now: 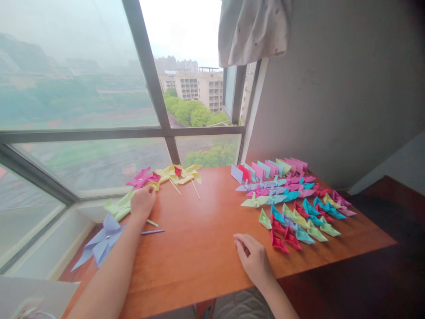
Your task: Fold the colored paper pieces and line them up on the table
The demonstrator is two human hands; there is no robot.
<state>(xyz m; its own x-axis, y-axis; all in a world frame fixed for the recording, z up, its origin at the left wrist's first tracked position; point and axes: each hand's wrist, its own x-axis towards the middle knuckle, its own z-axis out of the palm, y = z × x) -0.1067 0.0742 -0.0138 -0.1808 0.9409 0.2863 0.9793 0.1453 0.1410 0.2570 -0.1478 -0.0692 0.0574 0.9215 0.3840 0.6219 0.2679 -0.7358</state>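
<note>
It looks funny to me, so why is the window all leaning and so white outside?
Head view: the wide lens makes the window frame lean and stretch toward the edges; the bright sky is washed out and the buildings look hazy; the table shines with window light; the lower right corner is dark; the left hand on the green pinwheel looks clear.

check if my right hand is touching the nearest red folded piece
Apart. The head view shows a strip of bare table between the right hand and the nearest red folded piece.
</note>
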